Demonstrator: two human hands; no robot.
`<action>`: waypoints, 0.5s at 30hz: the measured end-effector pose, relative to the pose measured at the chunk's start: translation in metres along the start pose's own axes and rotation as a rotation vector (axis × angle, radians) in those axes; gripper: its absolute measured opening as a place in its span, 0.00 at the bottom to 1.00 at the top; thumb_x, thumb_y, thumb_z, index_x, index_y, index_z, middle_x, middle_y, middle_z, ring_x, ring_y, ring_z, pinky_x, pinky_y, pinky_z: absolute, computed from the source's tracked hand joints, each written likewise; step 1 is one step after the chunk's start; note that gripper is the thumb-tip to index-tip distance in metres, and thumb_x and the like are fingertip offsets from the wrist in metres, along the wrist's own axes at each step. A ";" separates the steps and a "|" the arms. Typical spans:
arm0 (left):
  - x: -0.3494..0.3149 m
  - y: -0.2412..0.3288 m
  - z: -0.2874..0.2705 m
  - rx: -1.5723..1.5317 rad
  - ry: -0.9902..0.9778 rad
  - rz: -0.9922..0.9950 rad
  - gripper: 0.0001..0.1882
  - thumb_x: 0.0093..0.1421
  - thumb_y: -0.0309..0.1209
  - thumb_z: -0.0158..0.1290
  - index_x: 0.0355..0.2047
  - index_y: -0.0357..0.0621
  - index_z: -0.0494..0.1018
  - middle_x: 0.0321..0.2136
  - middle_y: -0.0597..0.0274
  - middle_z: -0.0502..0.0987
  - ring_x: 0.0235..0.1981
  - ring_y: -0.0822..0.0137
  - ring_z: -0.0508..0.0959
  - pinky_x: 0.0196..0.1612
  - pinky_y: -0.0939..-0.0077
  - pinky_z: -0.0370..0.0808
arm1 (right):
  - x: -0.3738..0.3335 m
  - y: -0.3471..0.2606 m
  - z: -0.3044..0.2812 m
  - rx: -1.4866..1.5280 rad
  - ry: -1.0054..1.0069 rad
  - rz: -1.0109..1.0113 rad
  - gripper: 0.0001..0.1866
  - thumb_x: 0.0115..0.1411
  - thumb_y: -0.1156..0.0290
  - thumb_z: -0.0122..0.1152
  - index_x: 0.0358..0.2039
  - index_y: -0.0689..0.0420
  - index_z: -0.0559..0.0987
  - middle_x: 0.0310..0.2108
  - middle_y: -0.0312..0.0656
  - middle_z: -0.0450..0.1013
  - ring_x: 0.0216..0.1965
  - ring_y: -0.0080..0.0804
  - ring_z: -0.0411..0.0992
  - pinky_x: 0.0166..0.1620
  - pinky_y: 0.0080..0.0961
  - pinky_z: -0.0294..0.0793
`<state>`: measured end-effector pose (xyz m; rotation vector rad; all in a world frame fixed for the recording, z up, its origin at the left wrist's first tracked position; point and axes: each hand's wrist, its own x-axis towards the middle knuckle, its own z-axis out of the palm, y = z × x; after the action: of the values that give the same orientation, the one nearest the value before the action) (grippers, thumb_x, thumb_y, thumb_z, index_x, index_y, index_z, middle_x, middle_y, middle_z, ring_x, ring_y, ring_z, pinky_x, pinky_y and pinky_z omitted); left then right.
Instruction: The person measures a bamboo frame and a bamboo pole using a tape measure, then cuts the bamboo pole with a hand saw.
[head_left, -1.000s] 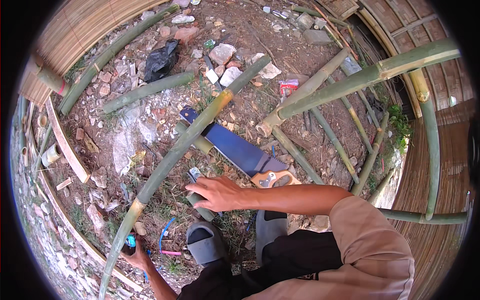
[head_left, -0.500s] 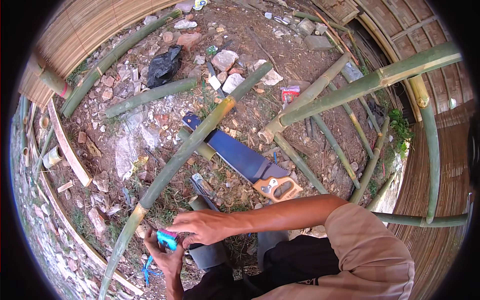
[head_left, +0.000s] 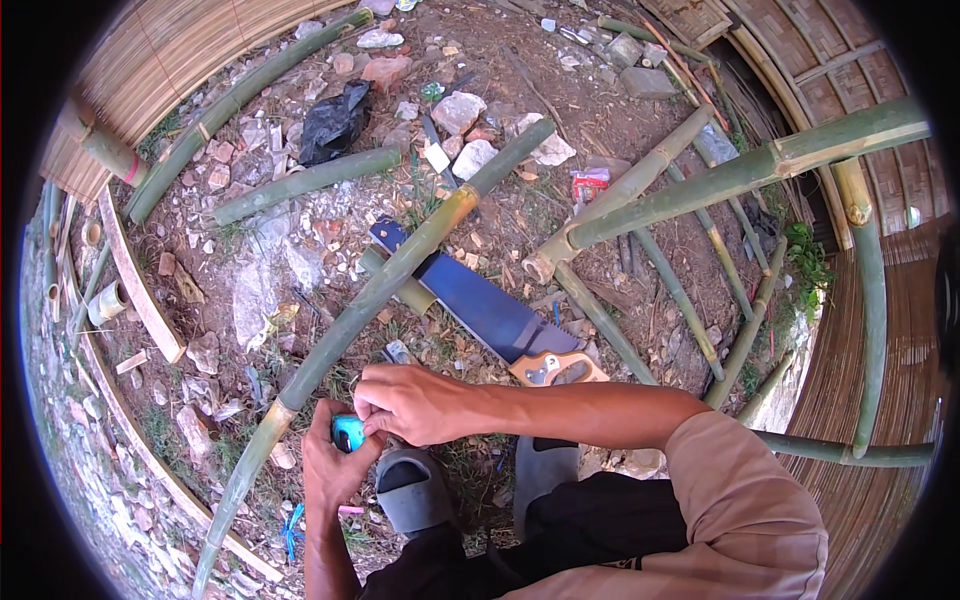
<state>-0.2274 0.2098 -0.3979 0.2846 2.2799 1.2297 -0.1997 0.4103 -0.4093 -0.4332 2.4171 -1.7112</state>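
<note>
My left hand is wrapped round a small bright-blue tape measure with a dark centre. My right hand reaches across from the right, its fingers pinched together at the edge of the tape measure; the exact spot they grip is hidden. Just past both hands a long green bamboo pole runs diagonally over the ground. Beneath it rests a handsaw with a dark blue blade and a wooden handle, beside a short bamboo piece.
Bamboo poles joined in a frame stand at the right, near a woven wall. Stones, a black plastic bag and another cut bamboo length lie farther off. A small pink item shows by my left forearm.
Both hands have risen slightly away from my body with the tape measure. My right fingers have gone from spread to bunched against it. Pink by the tape measure no longer shows there.
</note>
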 end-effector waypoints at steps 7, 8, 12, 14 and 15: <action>0.003 -0.016 -0.004 -0.107 -0.240 -0.241 0.17 0.53 0.37 0.66 0.33 0.36 0.77 0.24 0.58 0.79 0.26 0.70 0.77 0.32 0.70 0.75 | -0.002 -0.005 -0.029 0.061 -0.176 0.157 0.10 0.63 0.71 0.66 0.35 0.61 0.73 0.25 0.43 0.73 0.26 0.39 0.73 0.32 0.37 0.71; 0.002 -0.025 -0.005 -0.157 -0.254 -0.252 0.15 0.56 0.37 0.64 0.33 0.36 0.79 0.24 0.62 0.77 0.26 0.70 0.75 0.32 0.72 0.73 | -0.003 -0.010 -0.038 0.121 -0.136 0.163 0.10 0.64 0.70 0.65 0.36 0.61 0.74 0.21 0.41 0.72 0.22 0.34 0.71 0.29 0.34 0.70; 0.006 -0.075 -0.016 -0.192 -0.245 -0.164 0.11 0.60 0.33 0.61 0.38 0.38 0.79 0.25 0.69 0.73 0.26 0.75 0.71 0.29 0.77 0.69 | 0.003 -0.035 -0.111 0.209 0.007 0.219 0.15 0.67 0.76 0.59 0.51 0.56 0.68 0.30 0.31 0.72 0.28 0.15 0.67 0.28 0.20 0.67; 0.008 -0.066 -0.029 -0.278 -0.304 -0.235 0.10 0.63 0.32 0.60 0.40 0.39 0.79 0.25 0.70 0.74 0.26 0.76 0.71 0.29 0.78 0.68 | 0.006 -0.035 -0.162 0.178 0.276 0.151 0.11 0.67 0.75 0.57 0.48 0.57 0.68 0.30 0.35 0.73 0.27 0.18 0.67 0.28 0.22 0.66; 0.007 -0.062 -0.037 -0.362 -0.355 -0.311 0.08 0.65 0.31 0.59 0.41 0.40 0.79 0.26 0.72 0.74 0.26 0.78 0.71 0.29 0.80 0.67 | 0.007 -0.039 -0.191 0.289 0.421 0.202 0.11 0.66 0.75 0.57 0.48 0.56 0.69 0.30 0.35 0.73 0.27 0.20 0.67 0.29 0.22 0.66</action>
<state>-0.2493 0.1515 -0.4350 0.0097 1.6898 1.2791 -0.2546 0.5671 -0.3074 0.2239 2.3010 -2.1816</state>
